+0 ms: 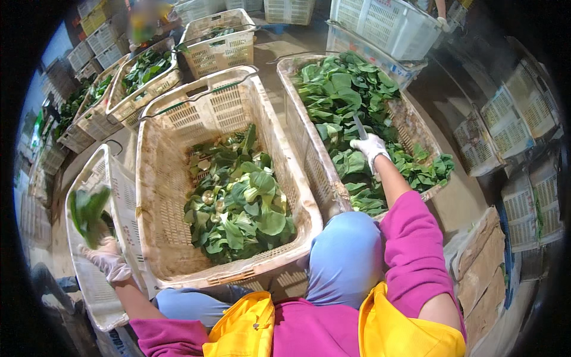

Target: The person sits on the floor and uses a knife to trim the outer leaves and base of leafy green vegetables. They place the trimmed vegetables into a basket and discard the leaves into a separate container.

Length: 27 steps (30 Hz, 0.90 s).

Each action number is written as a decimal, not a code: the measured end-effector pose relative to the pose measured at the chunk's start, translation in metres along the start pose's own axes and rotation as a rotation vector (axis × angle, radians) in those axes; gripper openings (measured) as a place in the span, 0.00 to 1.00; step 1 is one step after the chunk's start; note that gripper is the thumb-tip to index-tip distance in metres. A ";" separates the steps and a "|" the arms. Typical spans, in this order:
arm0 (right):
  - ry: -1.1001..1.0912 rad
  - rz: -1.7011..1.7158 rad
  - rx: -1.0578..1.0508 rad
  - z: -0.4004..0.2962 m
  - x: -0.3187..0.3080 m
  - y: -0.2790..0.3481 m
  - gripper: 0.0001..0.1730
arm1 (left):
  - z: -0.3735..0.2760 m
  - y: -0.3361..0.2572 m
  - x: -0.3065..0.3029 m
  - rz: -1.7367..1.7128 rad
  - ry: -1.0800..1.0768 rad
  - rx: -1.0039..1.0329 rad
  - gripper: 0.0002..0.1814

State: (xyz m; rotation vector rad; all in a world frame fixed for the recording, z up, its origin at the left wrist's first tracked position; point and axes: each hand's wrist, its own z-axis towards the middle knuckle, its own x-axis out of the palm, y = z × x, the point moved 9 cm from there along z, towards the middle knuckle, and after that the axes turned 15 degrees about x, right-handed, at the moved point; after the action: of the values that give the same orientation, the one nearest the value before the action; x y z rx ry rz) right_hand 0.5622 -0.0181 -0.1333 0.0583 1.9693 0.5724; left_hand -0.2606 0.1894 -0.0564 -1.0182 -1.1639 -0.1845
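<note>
My left hand (107, 259), in a whitish glove, is over the narrow white crate (129, 209) at the left. Motion-blurred leafy greens (90, 212) are right at its fingers; whether it grips them or they are leaving it I cannot tell. My right hand (371, 149), also gloved, holds a knife (359, 126) with its blade pointing away from me. It rests over bok choy (341, 91) heaped in the right-hand crate (308, 154). Between my hands stands a large, stained plastic crate (167, 241) with loose leaves and cut pieces of bok choy (241, 196) at its bottom.
Farther off at the left, more crates (156, 85) hold greens, near another person (149, 22) in yellow. A pale crate (218, 53) stands beyond the middle one. Stacked crates (383, 31) rise at the back right. Flattened cardboard (482, 267) lies by my right side.
</note>
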 end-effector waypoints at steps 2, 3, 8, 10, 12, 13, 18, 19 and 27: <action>-0.109 0.061 0.054 0.043 0.007 -0.062 0.29 | -0.020 0.025 0.032 -0.011 0.137 -0.099 0.41; 0.052 0.119 0.159 0.042 0.032 -0.067 0.31 | -0.024 0.018 0.046 0.062 0.292 -0.052 0.42; 0.242 0.223 0.250 0.036 0.091 -0.060 0.25 | -0.053 0.041 0.061 0.194 0.342 -0.055 0.37; 0.076 0.141 0.225 0.047 0.089 -0.062 0.26 | -0.026 0.061 0.038 0.220 0.483 -0.079 0.36; 0.075 0.112 0.260 0.042 0.076 -0.064 0.26 | -0.054 0.066 0.056 0.325 0.543 -0.051 0.35; 0.064 0.192 0.277 0.039 0.075 -0.068 0.26 | -0.068 0.064 0.062 0.333 0.585 -0.046 0.35; 0.059 0.328 0.296 0.047 0.073 -0.075 0.27 | -0.120 0.062 0.091 0.442 0.663 -0.046 0.37; 0.019 0.349 0.265 0.048 0.070 -0.075 0.23 | -0.125 0.062 0.095 0.451 0.673 -0.043 0.38; -0.118 0.353 0.173 0.046 0.048 -0.074 0.23 | -0.122 0.066 0.085 0.414 0.673 -0.123 0.33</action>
State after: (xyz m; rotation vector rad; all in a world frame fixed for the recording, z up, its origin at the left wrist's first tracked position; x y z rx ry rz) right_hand 0.5950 -0.0531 -0.2205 0.5443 1.8990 0.6082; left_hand -0.1023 0.1677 -0.0275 -1.1606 -0.3259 -0.2450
